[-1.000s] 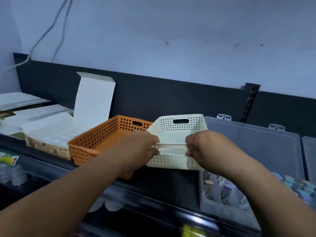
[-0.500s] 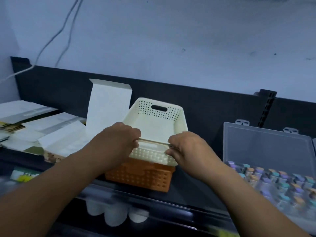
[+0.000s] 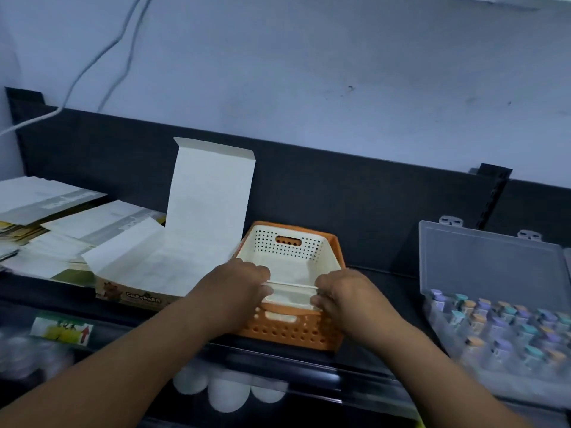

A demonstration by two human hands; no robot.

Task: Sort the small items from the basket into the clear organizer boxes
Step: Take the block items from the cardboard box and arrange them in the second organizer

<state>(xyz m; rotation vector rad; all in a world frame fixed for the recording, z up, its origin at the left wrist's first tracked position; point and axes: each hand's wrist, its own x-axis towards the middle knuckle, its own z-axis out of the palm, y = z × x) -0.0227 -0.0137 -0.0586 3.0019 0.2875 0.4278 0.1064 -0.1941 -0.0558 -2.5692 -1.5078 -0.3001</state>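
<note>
A cream perforated basket (image 3: 287,251) sits nested inside an orange perforated basket (image 3: 296,332) on the dark shelf; its inside looks bare. My left hand (image 3: 238,288) grips the near rim of the cream basket at its left corner. My right hand (image 3: 343,291) grips the same rim at its right corner. At the right lies a clear organizer box (image 3: 488,264) with its lid up, holding several small bottles (image 3: 509,325) with purple, teal and orange caps.
An open cardboard box (image 3: 148,273) with a raised white flap stands just left of the baskets. Stacked papers (image 3: 46,217) lie at the far left. White round containers (image 3: 225,393) sit on the shelf below. A dark back panel (image 3: 340,193) runs behind everything.
Both hands carried the cream basket leftward over the orange basket and lowered it down inside. The view also shifted left and down.
</note>
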